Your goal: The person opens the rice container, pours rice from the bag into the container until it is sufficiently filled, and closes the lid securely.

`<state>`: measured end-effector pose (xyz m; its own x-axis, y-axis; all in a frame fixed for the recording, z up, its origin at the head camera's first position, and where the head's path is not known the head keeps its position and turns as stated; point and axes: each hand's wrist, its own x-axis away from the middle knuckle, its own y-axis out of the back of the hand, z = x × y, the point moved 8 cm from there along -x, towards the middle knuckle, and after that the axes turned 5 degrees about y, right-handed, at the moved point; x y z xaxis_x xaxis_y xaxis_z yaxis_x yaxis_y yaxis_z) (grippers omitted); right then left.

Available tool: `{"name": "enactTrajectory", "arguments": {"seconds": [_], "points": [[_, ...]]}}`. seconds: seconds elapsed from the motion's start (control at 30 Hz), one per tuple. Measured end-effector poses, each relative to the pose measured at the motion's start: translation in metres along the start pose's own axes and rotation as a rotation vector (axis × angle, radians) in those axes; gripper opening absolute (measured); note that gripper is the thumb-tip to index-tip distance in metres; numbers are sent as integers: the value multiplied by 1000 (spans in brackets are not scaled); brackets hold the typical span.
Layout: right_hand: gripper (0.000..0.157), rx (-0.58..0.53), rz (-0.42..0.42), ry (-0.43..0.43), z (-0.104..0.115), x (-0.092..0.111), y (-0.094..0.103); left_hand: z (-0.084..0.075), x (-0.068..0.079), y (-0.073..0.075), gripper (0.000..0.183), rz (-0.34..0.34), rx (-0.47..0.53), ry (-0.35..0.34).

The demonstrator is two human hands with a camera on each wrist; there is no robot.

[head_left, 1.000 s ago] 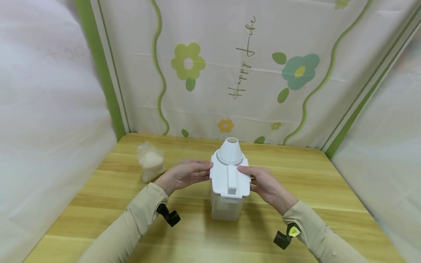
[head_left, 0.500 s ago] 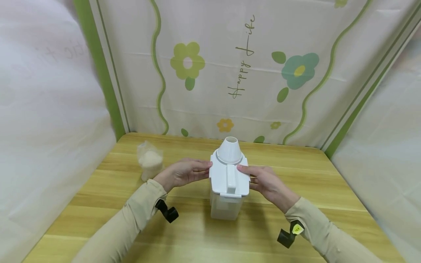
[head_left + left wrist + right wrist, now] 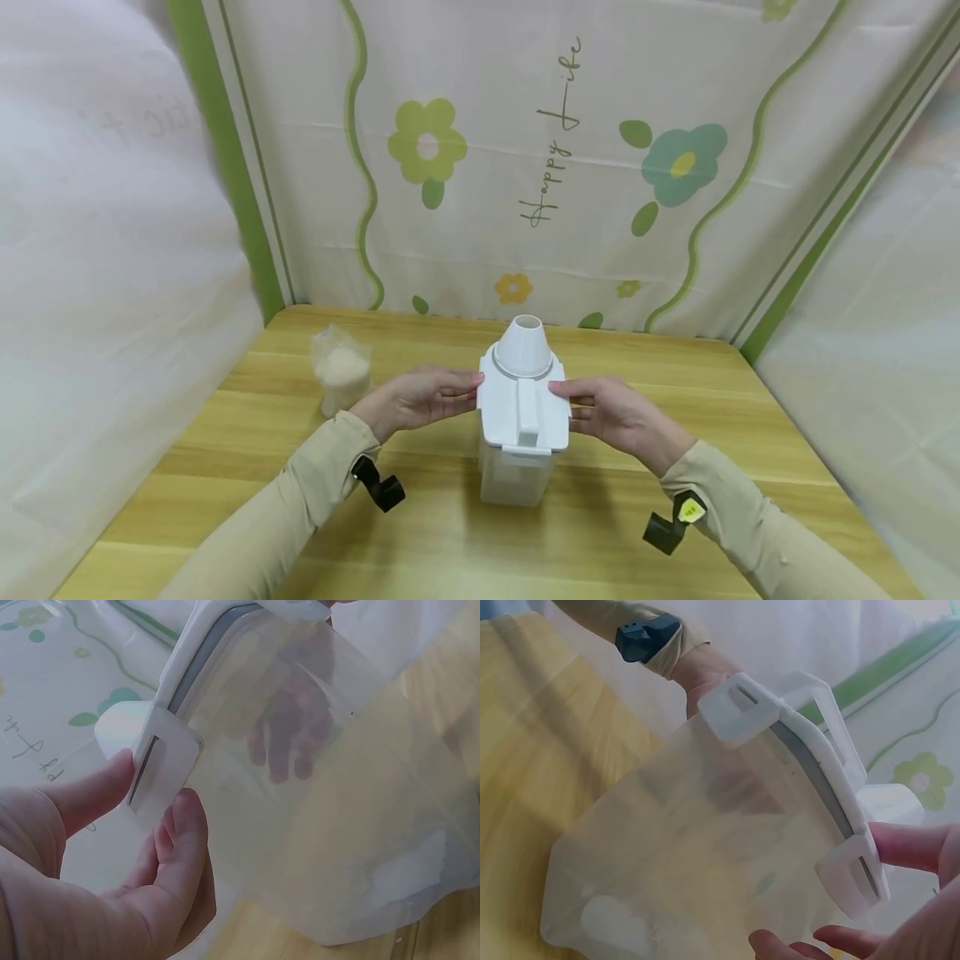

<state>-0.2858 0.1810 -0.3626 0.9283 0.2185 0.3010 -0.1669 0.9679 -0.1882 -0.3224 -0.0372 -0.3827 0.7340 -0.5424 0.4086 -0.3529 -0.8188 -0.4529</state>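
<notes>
Two bare hands reach in from the near side of the table, one on each side of a see-through plastic box (image 3: 516,479). The box stands upright near the middle of the wooden table (image 3: 480,558). It wears a flat white plastic lid (image 3: 497,421), with a white bar handle (image 3: 528,408) toward the person and a white cone with a hole in its tip (image 3: 523,350) at the far end.

The left hand (image 3: 416,398) comes in sideways, with its wrist lower and farther out than its fingers. In the left wrist view, the thumb lies on top of a white side clip (image 3: 176,757) and the first finger touches its lower edge, so the fingers pinch that clip. The other fingers bend in behind.

The right hand (image 3: 621,421) slants in from its own side. Its thumb points inward and touches the lid's edge, by the other white side clip (image 3: 841,879). Its other fingers bend lower down, beside the box wall. I cannot tell if they grip it.

Both arms wear long beige sleeves (image 3: 288,496) and spread wide apart toward the person. Each wrist carries a small black camera (image 3: 380,486). A clear plastic bag of pale stuff (image 3: 342,367) sits on the table, behind the left wrist.
</notes>
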Motion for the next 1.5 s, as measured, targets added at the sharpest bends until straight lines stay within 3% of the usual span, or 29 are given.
{"name": "enactTrajectory", "arguments": {"seconds": [0.27,0.5,0.9,1.27,1.5], "points": [[16,35,36,15,5,0,-1,0,-2,0,37,4,18,22],[27,46,59,11,6,0,-2,1,-4,-3,35,47,21,38],[18,48,37,2,2,1,-1,9,-6,-3,17,86,94,75],[40,69,37,9,1,0,0,9,-7,-2,13,54,103,84],[40,67,43,10,3,0,-2,8,-4,-3,15,62,105,79]]}}
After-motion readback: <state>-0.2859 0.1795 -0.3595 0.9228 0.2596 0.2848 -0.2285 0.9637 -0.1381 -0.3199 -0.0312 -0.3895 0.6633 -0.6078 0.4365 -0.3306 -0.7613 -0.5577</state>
